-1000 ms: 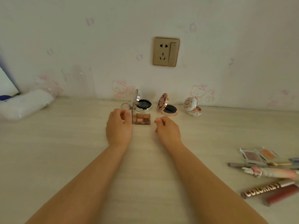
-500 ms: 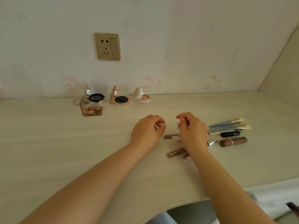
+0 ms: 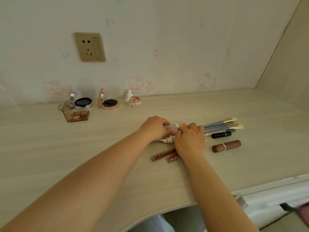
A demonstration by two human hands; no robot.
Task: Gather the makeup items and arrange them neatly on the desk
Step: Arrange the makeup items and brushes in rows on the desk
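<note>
My left hand (image 3: 154,127) and my right hand (image 3: 190,139) meet over two small clear blush palettes (image 3: 177,127) and both grip them with curled fingers. Under the hands lie a pale decorated tube (image 3: 168,139) and two brown lip gloss tubes (image 3: 164,154). Right of the hands lie several brushes (image 3: 222,126), a black lipstick (image 3: 221,134) and a brown lipstick (image 3: 226,146). At the back by the wall stand an open eyeshadow box (image 3: 76,114), a silver cushion compact (image 3: 82,102), a rose-gold compact (image 3: 108,103) and a small white patterned compact (image 3: 133,99).
The light wooden desk (image 3: 41,144) meets a wall with a gold power socket (image 3: 89,47). A side panel (image 3: 287,71) closes the desk at the right. The curved front edge (image 3: 200,200) runs at the lower right, with a white drawer unit (image 3: 275,198) below it.
My view swung right from the compacts at the wall. Both hands left the eyeshadow box, moved to the pile at the right and took hold of the small palettes.
</note>
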